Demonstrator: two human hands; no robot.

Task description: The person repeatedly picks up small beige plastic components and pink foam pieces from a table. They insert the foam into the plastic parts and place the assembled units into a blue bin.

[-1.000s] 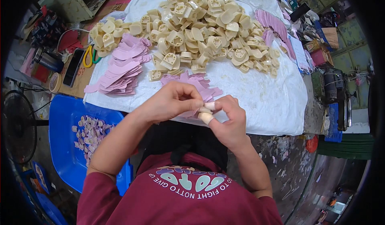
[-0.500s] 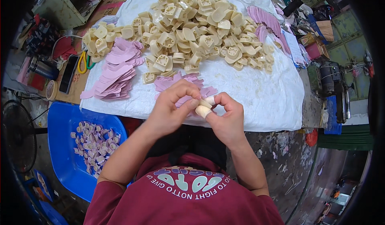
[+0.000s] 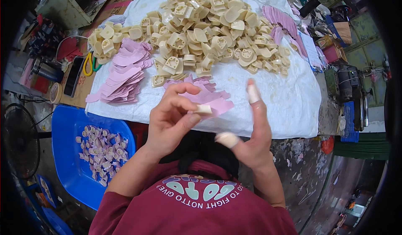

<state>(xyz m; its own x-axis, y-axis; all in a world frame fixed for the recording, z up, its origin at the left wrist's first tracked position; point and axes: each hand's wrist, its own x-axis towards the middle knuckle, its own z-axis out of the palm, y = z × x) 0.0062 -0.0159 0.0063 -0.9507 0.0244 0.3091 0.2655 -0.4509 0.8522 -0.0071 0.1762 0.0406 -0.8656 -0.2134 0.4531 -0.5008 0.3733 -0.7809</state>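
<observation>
My left hand (image 3: 171, 116) pinches a small cream plastic piece (image 3: 204, 109) between thumb and fingers, above the near edge of the table. A pink piece of thin material shows right behind it; whether the two are joined I cannot tell. My right hand (image 3: 253, 138) is held apart to the right, thumb and forefinger spread wide and nothing in it. Pale wraps cover that thumb and forefinger. Just beyond my left hand lies a loose pile of pink cut pieces (image 3: 205, 85). A big heap of cream plastic pieces (image 3: 213, 31) covers the far middle of the table.
White sheeting (image 3: 284, 105) covers the table. Stacked pink pieces (image 3: 123, 75) lie at left, with more (image 3: 280, 20) at far right. A blue tub (image 3: 69, 168) below the left edge holds many pink-and-cream pieces. Scissors (image 3: 88, 64), a phone (image 3: 73, 76) and a tape roll (image 3: 55, 93) sit left.
My right hand has let go of the cream piece and moved away to the right, its fingers opening. My left hand keeps the piece and has shifted slightly left.
</observation>
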